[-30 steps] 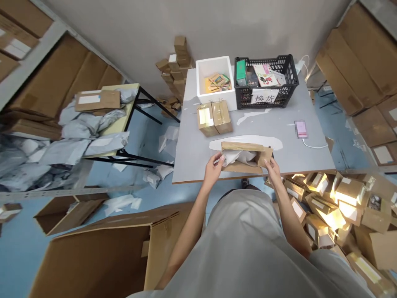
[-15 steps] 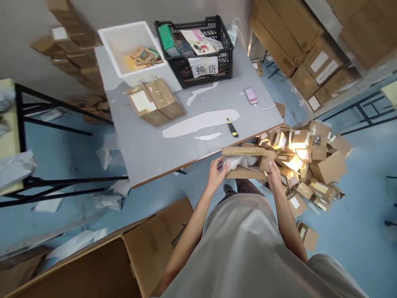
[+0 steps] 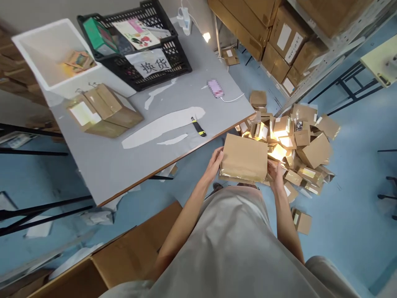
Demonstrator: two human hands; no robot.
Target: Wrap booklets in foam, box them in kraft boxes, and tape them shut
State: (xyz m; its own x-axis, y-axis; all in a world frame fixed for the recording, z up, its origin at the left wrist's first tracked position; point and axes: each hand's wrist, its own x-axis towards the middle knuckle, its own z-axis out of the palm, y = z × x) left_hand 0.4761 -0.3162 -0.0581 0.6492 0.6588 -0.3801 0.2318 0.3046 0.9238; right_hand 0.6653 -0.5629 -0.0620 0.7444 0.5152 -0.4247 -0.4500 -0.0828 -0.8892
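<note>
Between my two hands I hold a brown cardboard box [image 3: 245,155], one broad plain face turned up and shiny tape along its near edge. My left hand [image 3: 214,162] grips its left side, and my right hand [image 3: 275,170] grips its right side low down, fingers partly hidden. The box is off the table's front edge, above the floor. On the grey table [image 3: 102,169] lies a black and yellow utility knife [image 3: 198,126]. A taped cardboard box [image 3: 107,109] sits farther left on the table.
A black plastic crate [image 3: 176,54] and a white foam box [image 3: 113,76] stand at the table's back. Many opened cartons [image 3: 313,149] are heaped on the floor to the right. A large open carton [image 3: 133,252] is at lower left. A phone [image 3: 215,88] with a cable lies on the table.
The box in my hands has tipped over: its opening with white wrapping showed before, now a closed broad face does. My view has shifted to the right.
</note>
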